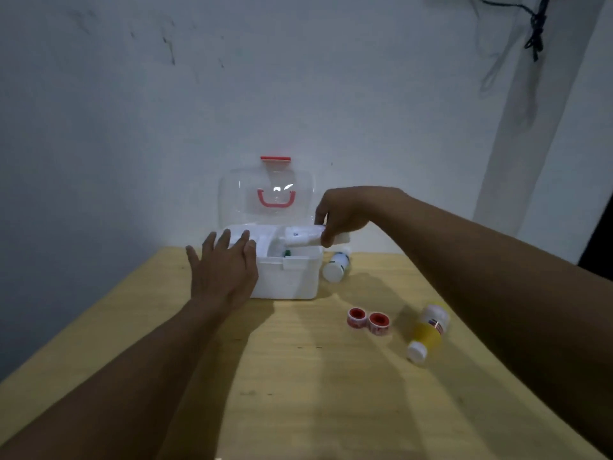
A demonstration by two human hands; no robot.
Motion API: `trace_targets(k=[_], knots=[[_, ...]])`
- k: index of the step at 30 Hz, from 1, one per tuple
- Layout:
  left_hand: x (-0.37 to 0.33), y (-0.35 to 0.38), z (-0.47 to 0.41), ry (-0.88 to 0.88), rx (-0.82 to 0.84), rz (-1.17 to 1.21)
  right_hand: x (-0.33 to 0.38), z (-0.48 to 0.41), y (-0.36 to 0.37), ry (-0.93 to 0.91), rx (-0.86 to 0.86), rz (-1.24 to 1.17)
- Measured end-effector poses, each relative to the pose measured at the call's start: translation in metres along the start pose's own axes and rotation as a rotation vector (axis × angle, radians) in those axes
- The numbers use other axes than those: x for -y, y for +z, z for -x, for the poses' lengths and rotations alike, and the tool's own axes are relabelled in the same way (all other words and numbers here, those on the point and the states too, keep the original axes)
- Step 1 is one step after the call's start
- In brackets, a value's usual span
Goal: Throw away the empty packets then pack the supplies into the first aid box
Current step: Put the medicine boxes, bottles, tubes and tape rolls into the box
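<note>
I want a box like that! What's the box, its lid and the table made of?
The first aid box looks like smooth white plastic: opaque, moulded, slightly glossy. Its lid seems to be clear plastic, since the wall shows through it and it catches glints. The table looks like pale wood or wood-look board, matte with faint grain lines; which one is unclear.

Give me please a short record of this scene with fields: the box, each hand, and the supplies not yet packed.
box: white plastic first aid box, clear lid raised, red handle
left hand: left hand open, fingers spread, resting on the box's left front corner
right hand: right hand holds a white packet over the open box
still on table: white bottle lying beside the box; two red-and-white tape rolls; yellow bottle with white cap lying down
table: light wooden table
</note>
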State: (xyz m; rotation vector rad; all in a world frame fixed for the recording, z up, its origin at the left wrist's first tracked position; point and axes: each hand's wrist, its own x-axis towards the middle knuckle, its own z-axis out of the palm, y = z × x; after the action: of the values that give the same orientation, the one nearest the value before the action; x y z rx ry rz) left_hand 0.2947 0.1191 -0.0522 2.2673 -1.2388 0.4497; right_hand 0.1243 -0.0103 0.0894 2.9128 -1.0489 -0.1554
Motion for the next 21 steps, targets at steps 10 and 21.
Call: trace_targets(k=[10,21], knots=[[-0.003,-0.002,0.002,-0.028,0.015,0.028,0.046,-0.045,0.005,0.006,0.232,0.085],[-0.003,-0.003,0.0,-0.025,0.012,0.054,0.048,-0.059,0.036,-0.004,0.118,-0.521]])
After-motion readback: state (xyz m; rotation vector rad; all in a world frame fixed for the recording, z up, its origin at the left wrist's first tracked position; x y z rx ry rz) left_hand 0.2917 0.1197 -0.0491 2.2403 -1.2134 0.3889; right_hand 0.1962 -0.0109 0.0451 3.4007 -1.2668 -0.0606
